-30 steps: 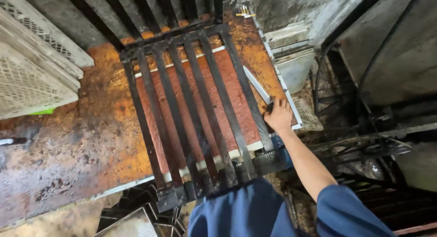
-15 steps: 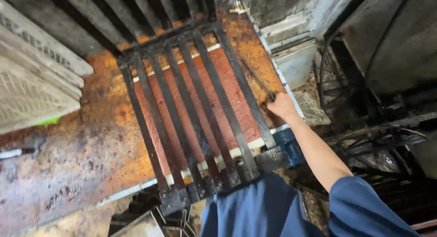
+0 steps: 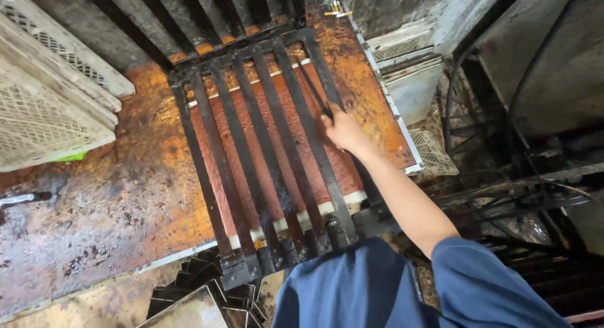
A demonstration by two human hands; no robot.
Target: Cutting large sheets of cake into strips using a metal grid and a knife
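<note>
My right hand is closed around the handle of a thin knife-like blade, whose tip points up and away between the right-hand slats. The hand rests on a black metal grid frame made of several long slats. The frame lies over a reddish-brown slab on a rusty, wet orange tabletop. A blue sleeve covers my right arm. My left hand is out of sight.
White perforated plastic crates lean at the left. More pale crates stand beyond the table's right edge, beside dark metal racks. Stacked metal frames lie under the near edge. A metal handle pokes in at the far left.
My right hand has moved left with the blade, from the frame's right edge onto the right-hand slats. The view has tilted slightly.
</note>
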